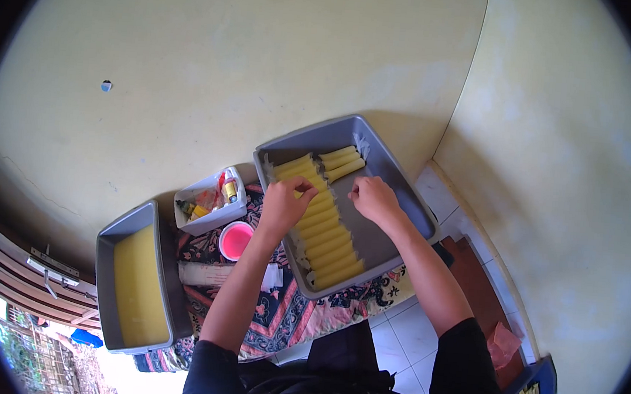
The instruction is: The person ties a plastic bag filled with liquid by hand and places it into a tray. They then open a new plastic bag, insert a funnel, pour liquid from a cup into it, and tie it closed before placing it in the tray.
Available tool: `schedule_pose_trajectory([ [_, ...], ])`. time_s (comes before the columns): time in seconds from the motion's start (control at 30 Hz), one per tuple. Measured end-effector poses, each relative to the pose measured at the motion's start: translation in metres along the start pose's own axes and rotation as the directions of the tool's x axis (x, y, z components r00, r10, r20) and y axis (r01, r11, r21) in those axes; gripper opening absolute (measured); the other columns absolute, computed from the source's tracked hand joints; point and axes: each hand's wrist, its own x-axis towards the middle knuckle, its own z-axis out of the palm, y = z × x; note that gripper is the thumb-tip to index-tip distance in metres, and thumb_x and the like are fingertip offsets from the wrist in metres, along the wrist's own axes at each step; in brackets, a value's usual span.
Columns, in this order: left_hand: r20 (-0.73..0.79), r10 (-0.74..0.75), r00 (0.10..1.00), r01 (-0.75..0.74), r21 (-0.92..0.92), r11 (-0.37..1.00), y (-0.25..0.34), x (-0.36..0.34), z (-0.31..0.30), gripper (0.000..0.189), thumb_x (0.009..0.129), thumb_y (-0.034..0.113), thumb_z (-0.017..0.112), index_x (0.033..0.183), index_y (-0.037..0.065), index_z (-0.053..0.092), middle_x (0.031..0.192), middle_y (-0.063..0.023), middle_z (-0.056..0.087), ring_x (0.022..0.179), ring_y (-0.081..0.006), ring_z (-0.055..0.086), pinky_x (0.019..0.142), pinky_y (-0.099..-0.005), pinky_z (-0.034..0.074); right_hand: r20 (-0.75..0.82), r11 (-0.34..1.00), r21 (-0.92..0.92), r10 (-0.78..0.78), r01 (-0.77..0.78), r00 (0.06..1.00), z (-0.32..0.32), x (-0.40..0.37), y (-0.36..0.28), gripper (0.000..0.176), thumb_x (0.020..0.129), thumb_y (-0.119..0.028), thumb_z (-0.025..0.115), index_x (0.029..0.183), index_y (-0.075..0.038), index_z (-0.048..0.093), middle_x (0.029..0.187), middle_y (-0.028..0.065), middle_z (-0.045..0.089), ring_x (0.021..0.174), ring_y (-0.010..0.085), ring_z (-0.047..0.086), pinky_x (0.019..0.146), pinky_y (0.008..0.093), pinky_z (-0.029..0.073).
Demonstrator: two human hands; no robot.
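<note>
My left hand (290, 199) is over the long row of yellow rolls (327, 242) in the grey tray (404, 196), its thumb and index finger curled toward each other. My right hand (372, 198) hangs over the bare part of that tray, fingers curled in. Whether either hand pinches something thin is too small to tell. The yellow rolls lie side by side, with clear wrapping sticking out at their ends. A shorter group of rolls (343, 162) lies at the tray's far end, beside the row.
At left, a second grey tray (162, 277) holds yellow liquid. Between the trays are a white basket (213, 221) of small bottles, a pink-filled tub (236, 241) and plastic wrapping (206, 273) on a patterned cloth (276, 320). A blue container (545, 393) of yellow pieces stands lower right.
</note>
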Motion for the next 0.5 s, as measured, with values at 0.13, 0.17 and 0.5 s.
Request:
schedule_pose_trajectory([
  [0.13, -0.057, -0.027, 0.998, 0.023, -0.061, 0.998, 0.017, -0.043, -0.026, 0.019, 0.080, 0.018, 0.069, 0.087, 0.000, 0.069, 0.079, -0.0160, 0.069, 0.074, -0.0285, 0.068, 0.067, -0.0334, 0.051, -0.028, 0.989, 0.039, -0.143, 0.144, 0.989, 0.003, -0.034, -0.027, 0.016, 0.082, -0.016, 0.063, 0.083, 0.000, 0.065, 0.076, 0.0187, 0.066, 0.074, 0.0363, 0.065, 0.067, 0.0443, 0.052],
  [0.17, -0.059, -0.035, 0.998, 0.031, -0.059, 0.998, 0.018, -0.054, -0.032, 0.019, 0.080, 0.018, 0.069, 0.087, 0.000, 0.069, 0.079, -0.0160, 0.069, 0.074, -0.0285, 0.068, 0.067, -0.0334, 0.051, -0.034, 0.987, 0.065, -0.142, 0.144, 0.989, 0.002, -0.043, -0.039, 0.015, 0.082, -0.016, 0.063, 0.083, -0.001, 0.065, 0.075, 0.0181, 0.066, 0.072, 0.0360, 0.064, 0.066, 0.0442, 0.052],
  [0.5, -0.022, -0.119, 0.993, 0.112, -0.195, 0.974, 0.002, -0.141, -0.098, 0.018, 0.082, 0.012, 0.067, 0.090, -0.004, 0.068, 0.079, -0.0145, 0.069, 0.074, -0.0196, 0.068, 0.070, -0.0300, 0.050, -0.103, 0.860, 0.370, -0.337, 0.350, 0.936, 0.010, -0.111, -0.131, 0.016, 0.084, -0.014, 0.064, 0.079, 0.000, 0.061, 0.065, 0.0172, 0.062, 0.059, 0.0337, 0.061, 0.054, 0.0396, 0.046],
])
